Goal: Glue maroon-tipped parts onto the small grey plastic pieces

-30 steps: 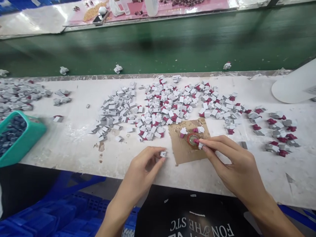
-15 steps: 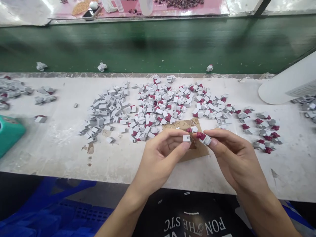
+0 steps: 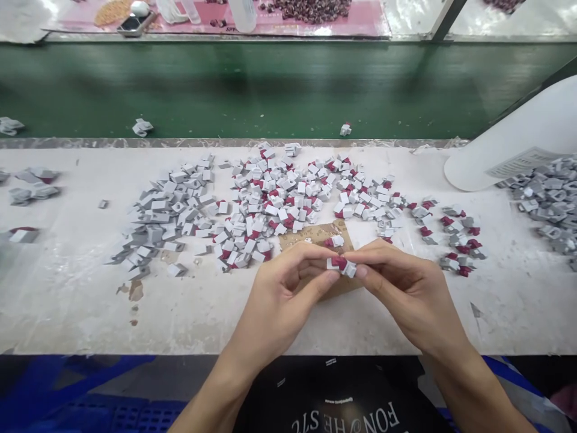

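Between the fingertips of both hands, just above the table, a small white plastic block and a white-and-dark-red plastic piece (image 3: 340, 264) touch each other. My left hand (image 3: 288, 294) pinches the white block at the left end, thumb below and forefinger above. From the other side my right hand (image 3: 406, 288) grips the white-and-red piece between thumb and forefinger. Behind the fingers a piece of brown cardboard (image 3: 311, 233) lies on the table, with one loose white-and-red piece (image 3: 334, 242) on it. How far the two parts fit into each other I cannot make out.
Beyond the hands spreads a pile of white and red pieces (image 3: 274, 198), with plain grey-white blocks (image 3: 166, 207) to its left. Several grey-and-red pieces (image 3: 462, 240) lie at right. A white bottle (image 3: 505, 144) leans in at far right. A green belt (image 3: 202, 90) runs behind the table (image 3: 180, 319).
The white-and-red piece in my right hand has come left to meet the block in my left hand. My hands are closer together. The whole view has shifted, so the table things appear further left.
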